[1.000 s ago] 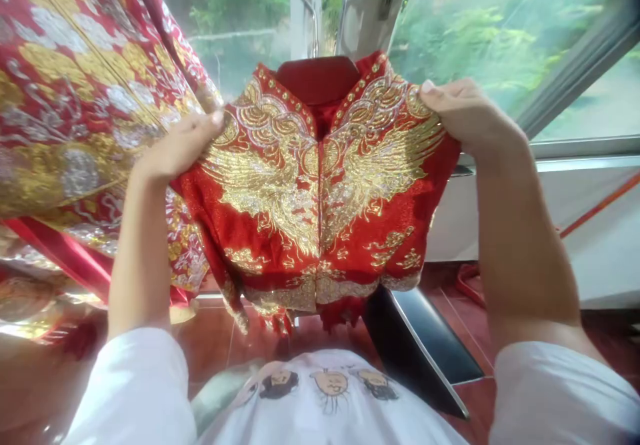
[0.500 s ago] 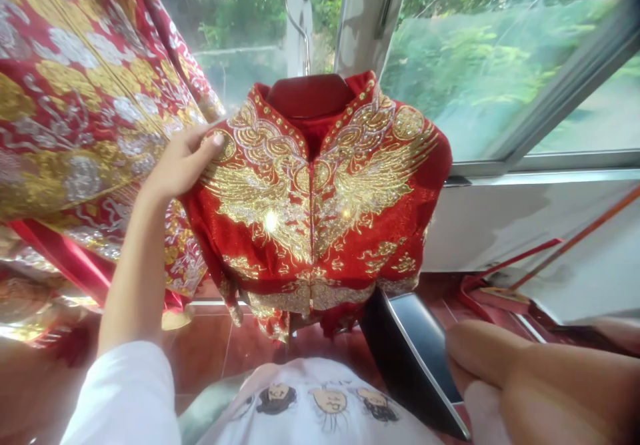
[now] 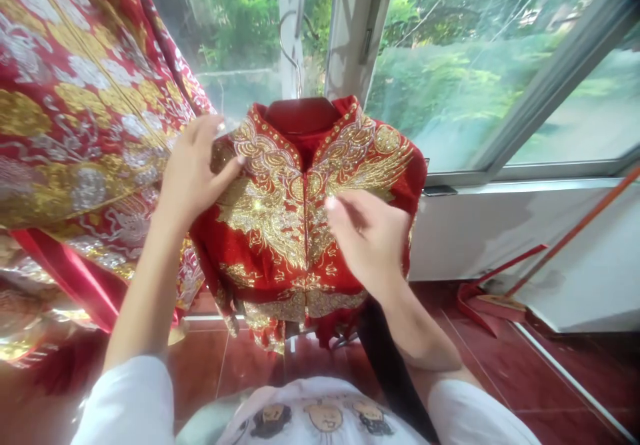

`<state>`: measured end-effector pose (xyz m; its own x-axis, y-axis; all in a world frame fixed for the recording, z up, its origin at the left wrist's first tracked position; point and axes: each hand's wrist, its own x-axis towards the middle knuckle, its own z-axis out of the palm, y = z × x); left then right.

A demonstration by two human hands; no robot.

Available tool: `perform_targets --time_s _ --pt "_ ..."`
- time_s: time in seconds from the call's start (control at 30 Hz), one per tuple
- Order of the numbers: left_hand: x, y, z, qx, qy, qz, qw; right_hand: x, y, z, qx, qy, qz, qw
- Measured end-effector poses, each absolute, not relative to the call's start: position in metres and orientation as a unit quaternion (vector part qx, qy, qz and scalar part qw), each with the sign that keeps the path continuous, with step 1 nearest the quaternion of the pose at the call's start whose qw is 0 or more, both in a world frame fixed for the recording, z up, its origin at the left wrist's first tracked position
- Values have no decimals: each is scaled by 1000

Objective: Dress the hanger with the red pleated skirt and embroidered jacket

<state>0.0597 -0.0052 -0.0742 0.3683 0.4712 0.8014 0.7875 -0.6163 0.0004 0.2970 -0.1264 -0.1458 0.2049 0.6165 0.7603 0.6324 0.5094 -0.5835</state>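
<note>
A red jacket [image 3: 280, 252] with gold and silver embroidery and a stand collar hangs upright before me on a red hanger [image 3: 300, 113] with a metal hook. My left hand [image 3: 197, 165] is at the jacket's left shoulder in view, thumb and fingers apart, the thumb pointing toward the collar. Between them the shoulder's embroidery shows. My right hand [image 3: 373, 238] is in front of the chest, right of the centre closure, with curled fingers and thumb close together. Whatever its fingertips pinch, if anything, cannot be made out.
Another red garment [image 3: 85, 132] with gold and silver embroidery hangs at the left. Behind are windows [image 3: 450, 98] and a sill with a dark flat object [image 3: 440, 190]. A red dustpan [image 3: 480, 305] stands on the tiled floor [image 3: 200, 358]. A black panel-like object [image 3: 385, 358] is beneath my right forearm.
My right hand has come up from the lower right to the jacket's front. My left hand has loosened on the shoulder and shifted toward the collar. The jacket sits slightly lower and further left in view.
</note>
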Motion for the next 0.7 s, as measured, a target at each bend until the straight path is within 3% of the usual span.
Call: perform_targets --time_s 0.17,0.4,0.53,0.7 --pt "104 -18 -77 -843 -314 -331 284 267 -48 -143 -501 -556 228 623" --pt "123 -1 -92 -863 -290 -297 287 256 -48 -152 -400 -445 346 722" --pt "112 1 -91 -866 -271 -325 265 260 -62 -199 -479 -436 417 637" --pt "94 -4 -89 -855 -250 -379 251 259 -103 -308 -577 -431 463 515"
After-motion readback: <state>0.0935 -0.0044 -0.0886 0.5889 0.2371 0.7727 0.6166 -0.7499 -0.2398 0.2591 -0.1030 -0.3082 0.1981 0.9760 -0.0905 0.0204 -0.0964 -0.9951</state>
